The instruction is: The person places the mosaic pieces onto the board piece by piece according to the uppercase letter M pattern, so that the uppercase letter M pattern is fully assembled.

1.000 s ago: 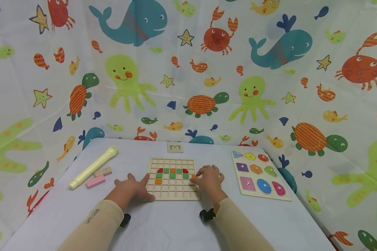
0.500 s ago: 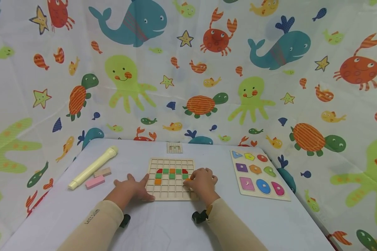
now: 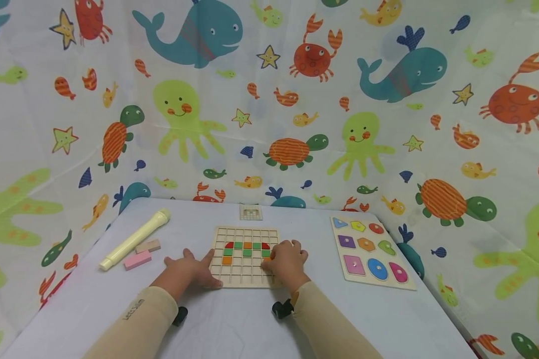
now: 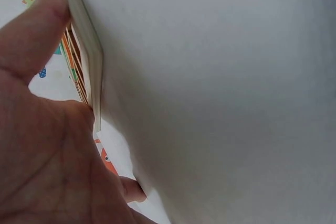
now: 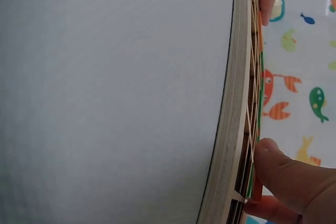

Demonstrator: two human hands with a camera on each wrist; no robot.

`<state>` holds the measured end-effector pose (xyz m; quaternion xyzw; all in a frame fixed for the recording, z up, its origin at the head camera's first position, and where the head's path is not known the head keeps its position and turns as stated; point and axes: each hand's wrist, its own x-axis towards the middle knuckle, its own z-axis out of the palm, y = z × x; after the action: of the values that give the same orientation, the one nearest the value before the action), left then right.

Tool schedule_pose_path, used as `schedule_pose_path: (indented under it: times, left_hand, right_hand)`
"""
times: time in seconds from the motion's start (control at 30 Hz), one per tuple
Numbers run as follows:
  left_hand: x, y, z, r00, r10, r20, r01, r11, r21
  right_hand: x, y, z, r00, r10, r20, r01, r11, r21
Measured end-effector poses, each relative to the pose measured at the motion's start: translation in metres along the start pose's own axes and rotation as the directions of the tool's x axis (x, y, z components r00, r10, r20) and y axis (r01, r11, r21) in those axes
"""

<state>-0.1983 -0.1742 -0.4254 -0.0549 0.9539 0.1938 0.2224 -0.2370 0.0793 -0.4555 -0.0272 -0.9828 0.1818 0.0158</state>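
Observation:
A wooden grid board [image 3: 247, 274] lies flat on the white table with red, green and orange tiles in some of its squares. My left hand [image 3: 190, 269] rests with spread fingers at the board's left edge; in the left wrist view its thumb [image 4: 42, 30] lies against the edge. Over the board's right side, my right hand [image 3: 289, 262] pinches a small orange tile [image 3: 267, 259] at a square below a green tile [image 3: 265, 253]. In the right wrist view thumb and finger hold the orange tile [image 5: 257, 188] at the grid; whether it is fully seated I cannot tell.
Behind the board lies a small pattern card [image 3: 250, 212]. A shape puzzle board [image 3: 373, 249] is at the right. A pale yellow stick [image 3: 134, 240], a pink block [image 3: 137, 260] and a tan block [image 3: 147, 246] lie at the left.
My right hand has moved left from the board's right edge with the orange tile and come down at a square on the right side. The left hand has stayed put.

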Motion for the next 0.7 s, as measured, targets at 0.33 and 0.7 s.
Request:
schedule_pose_path:
  times: [0.33,0.7]
  left_hand:
    - [-0.0007,-0.0001,0.0021,1.000,0.002,0.004,-0.002,1.000,-0.004]
    - [0.0005,-0.0009,0.0017,1.000,0.009,-0.006,-0.009,1.000,0.014]
  right_hand:
    - [0.0021,-0.0028,0.0059,1.000,-0.026,-0.011,0.025,0.992,-0.123]
    - [-0.0032,-0.0063,0.0016,0.999,-0.006,-0.036,0.003,0.995,-0.099]
